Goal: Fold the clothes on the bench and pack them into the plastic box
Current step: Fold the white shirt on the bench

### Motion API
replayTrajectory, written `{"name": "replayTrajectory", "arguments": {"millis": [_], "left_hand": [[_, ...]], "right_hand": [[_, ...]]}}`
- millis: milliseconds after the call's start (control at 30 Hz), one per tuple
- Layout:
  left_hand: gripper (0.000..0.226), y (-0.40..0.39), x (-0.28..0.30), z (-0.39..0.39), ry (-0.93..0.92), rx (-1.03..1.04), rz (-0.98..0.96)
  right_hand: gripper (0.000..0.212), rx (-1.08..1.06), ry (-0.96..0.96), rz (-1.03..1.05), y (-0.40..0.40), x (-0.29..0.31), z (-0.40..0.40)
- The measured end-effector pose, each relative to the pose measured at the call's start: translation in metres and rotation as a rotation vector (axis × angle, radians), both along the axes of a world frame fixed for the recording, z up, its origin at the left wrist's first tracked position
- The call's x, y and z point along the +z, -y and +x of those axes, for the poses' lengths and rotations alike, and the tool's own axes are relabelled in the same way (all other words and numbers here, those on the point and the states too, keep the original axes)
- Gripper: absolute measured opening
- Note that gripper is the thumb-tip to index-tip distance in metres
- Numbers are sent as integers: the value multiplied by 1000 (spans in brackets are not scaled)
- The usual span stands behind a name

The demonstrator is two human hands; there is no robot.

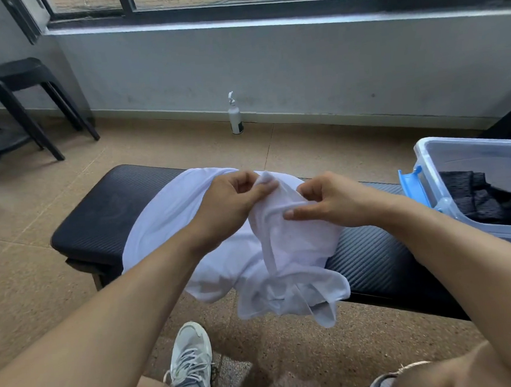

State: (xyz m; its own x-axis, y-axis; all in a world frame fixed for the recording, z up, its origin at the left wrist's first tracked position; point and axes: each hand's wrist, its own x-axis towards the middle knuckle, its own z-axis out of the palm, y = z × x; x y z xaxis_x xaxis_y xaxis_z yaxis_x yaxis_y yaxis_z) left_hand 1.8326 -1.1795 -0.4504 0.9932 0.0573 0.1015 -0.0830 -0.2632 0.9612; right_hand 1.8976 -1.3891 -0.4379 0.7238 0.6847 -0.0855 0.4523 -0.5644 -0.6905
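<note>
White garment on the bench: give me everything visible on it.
The white garment looks like thin, slightly sheer fabric, unfolded and bunched. It is draped across the black padded bench, its lower part hanging crumpled off the near edge. The left hand and the right hand both pinch its raised upper edge, close together, fingers curled into the cloth. Garment type cannot be told.

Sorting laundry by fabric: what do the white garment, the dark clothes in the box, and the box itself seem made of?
White garment: thin, soft knit, likely cotton or a blend; it drapes and bunches.
Dark clothes: apparently synthetic mesh; a fine perforated texture shows.
Plastic box: translucent, smooth plastic.
</note>
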Motion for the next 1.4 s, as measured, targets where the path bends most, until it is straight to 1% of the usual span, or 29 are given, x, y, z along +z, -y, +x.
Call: {"name": "replayTrajectory", "arguments": {"millis": [67,133,233,300,367,467,533,633,700,833,900,967,1033,1100,1167,1267,1333,1400], "left_hand": [[26,-4,0,4,-7,108,-105],[24,-11,-1,9,-10,219,-157],[24,-28,-12,17,-29,294,-130],[27,-37,-20,20,-63,288,-105],[31,-40,-27,22,-111,235,-83],[27,-35,-30,23,-148,183,-70],[30,-32,-31,25,-145,178,-67],[31,-29,-33,28,-145,215,-48],[32,-31,-37,31,-158,244,-38],[31,-36,-38,36,-132,308,-6],[30,-39,-34,38,-88,378,20],[28,-42,-29,42,-34,417,-25],[24,-46,-23,46,23,435,-82],[22,-49,-22,53,60,444,-68],[19,-50,-28,61,41,436,-27],[19,-52,-48,72,-65,420,71],[20,-53,-59,77,-138,408,210],[22,-51,-64,81,-166,383,356]], "right_hand": [[51,1,1,-122,2,0,0],[48,27,6,-262,4,-3,-1],[43,82,28,-369,4,-4,-3],[37,108,-37,-414,2,3,-5],[36,132,-111,-517,2,9,-7],[34,141,-192,-662,5,13,-9],[31,119,-191,-664,7,14,-8],[23,58,-70,-590,6,13,-4],[20,44,-39,-579,5,10,-1],[24,33,-34,-605,7,1,3],[24,4,-13,-534,7,-3,4],[21,-14,-37,-422,7,-3,3],[20,-22,-129,-332,6,-2,-1],[24,-8,-221,-284,5,-2,-4],[25,11,-207,-320,4,-4,-5],[23,38,-109,-526,7,-7,-5],[29,41,-153,-609,10,-8,-7],[32,30,-198,-638,14,-9,-8]]}}
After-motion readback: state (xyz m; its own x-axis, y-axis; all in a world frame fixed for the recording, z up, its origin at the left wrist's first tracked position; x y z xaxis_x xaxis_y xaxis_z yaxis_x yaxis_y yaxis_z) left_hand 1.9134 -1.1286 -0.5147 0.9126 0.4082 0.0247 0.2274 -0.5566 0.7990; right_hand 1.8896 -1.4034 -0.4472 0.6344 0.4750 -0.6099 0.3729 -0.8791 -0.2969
